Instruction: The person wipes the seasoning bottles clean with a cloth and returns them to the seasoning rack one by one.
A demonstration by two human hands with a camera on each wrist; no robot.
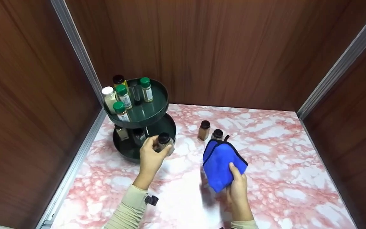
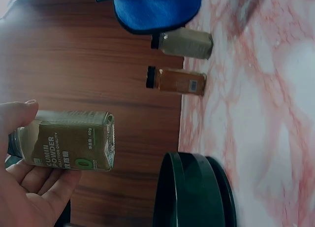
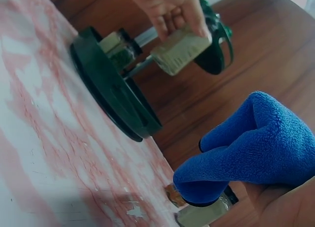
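Observation:
My left hand (image 1: pixel 151 159) pinches a cumin powder jar (image 2: pixel 69 141) between thumb and fingers, by its upper part near the black cap. The jar hangs above the table, beside the lower tier of a dark green two-tier rack (image 1: pixel 151 118). In the left wrist view its label faces the camera. My right hand (image 1: pixel 238 187) grips a folded blue cloth (image 1: pixel 222 162) with black edging, thumb on top; its other fingers are largely hidden. Just beyond the cloth stand a jar of brown spice (image 1: pixel 204 131) and another black-capped jar (image 1: pixel 217 134), partly covered by the cloth.
On the rack's upper tier are several bottles, among them green-capped ones (image 1: pixel 146 90) and a white-capped one (image 1: pixel 109 98). Jars (image 1: pixel 122 133) also stand on the lower tier. Wooden panels (image 1: pixel 202 54) enclose the pink marbled table (image 1: pixel 281 178) at the back and sides.

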